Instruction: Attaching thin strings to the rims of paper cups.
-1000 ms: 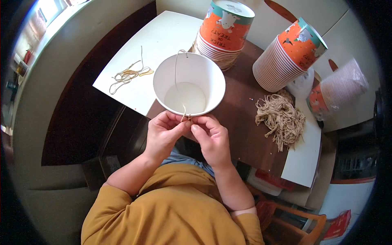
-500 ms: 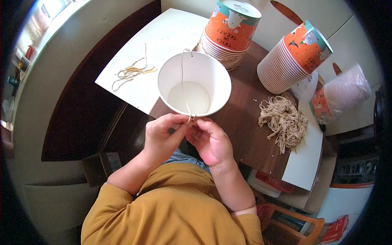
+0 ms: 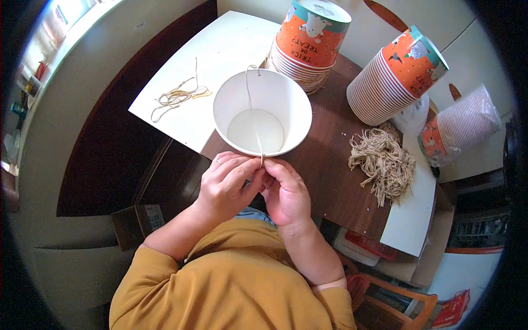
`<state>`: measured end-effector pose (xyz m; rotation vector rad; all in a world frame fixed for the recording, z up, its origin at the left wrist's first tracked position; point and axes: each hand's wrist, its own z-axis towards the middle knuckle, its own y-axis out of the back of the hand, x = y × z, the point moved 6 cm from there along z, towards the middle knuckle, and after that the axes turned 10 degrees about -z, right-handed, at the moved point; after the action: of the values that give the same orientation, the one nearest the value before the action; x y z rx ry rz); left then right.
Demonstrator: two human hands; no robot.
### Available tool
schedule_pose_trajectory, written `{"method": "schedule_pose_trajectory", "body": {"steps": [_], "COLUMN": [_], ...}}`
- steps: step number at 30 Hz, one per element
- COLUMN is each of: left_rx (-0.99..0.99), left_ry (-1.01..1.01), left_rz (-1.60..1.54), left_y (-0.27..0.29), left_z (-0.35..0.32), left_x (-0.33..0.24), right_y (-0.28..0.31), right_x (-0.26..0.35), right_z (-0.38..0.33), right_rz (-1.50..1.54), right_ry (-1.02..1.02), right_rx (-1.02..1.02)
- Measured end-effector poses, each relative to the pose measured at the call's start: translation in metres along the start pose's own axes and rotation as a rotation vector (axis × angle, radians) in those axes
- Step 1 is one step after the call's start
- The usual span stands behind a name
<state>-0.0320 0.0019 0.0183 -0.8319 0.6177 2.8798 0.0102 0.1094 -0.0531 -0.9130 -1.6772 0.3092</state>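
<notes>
A white paper bucket [image 3: 234,113] faces me with its open mouth at the table's near edge. A thin beige cord [image 3: 249,93] passes through a hole at its far rim, crosses the inside and reaches the near rim. There my left hand [image 3: 228,179] pinches the cord between thumb and fingertips. My right hand [image 3: 286,190] meets it at the same spot, its thumb and fingers closed on the cord against the rim. The cord's end and the bucket's outer side are hidden behind my fingers.
Stacked orange-and-striped buckets [image 3: 311,41] stand upside down behind, with a second leaning stack [image 3: 393,77] to the right and a plastic-wrapped stack [image 3: 462,124] farther right. A heap of beige cords [image 3: 382,165] lies on the right; loose cords [image 3: 179,99] lie on the white left part.
My left fingers have shifted right and now press together at the rim by the right thumb. The cord across the bucket has moved slightly right at its near end.
</notes>
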Motion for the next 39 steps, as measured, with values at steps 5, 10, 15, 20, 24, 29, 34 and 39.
{"method": "schedule_pose_trajectory", "body": {"steps": [5,10,15,20,24,29,34,39], "left_rx": [0.026,0.03,0.041,-0.016,-0.039,-0.026,0.006,0.004], "left_ry": [-0.056,-0.003,0.053,0.425,0.503,0.594,0.71,0.684], "left_rz": [0.071,-0.042,-0.147,-0.355,-0.319,-0.43,-0.567,-0.629], "left_y": [0.0,0.002,0.004,0.014,0.016,0.012,0.006,0.005], "left_z": [0.0,0.0,0.002,-0.001,-0.005,-0.008,-0.014,-0.01], "left_x": [-0.003,0.001,0.003,0.018,0.025,0.027,0.032,0.031], "right_y": [0.005,0.005,0.006,0.018,0.013,0.008,0.007,0.005], "right_x": [-0.002,0.003,-0.004,-0.007,0.009,0.028,0.039,0.048], "right_z": [0.0,0.003,0.011,0.016,0.012,0.012,0.01,0.002], "right_rz": [-0.088,-0.033,0.031,0.081,-0.231,-0.581,-1.011,-1.042], "right_ry": [0.044,-0.023,-0.13,-0.187,-0.163,0.111,0.321,0.435], "right_rx": [-0.037,-0.002,0.022,0.082,0.131,0.1,-0.02,-0.078]}}
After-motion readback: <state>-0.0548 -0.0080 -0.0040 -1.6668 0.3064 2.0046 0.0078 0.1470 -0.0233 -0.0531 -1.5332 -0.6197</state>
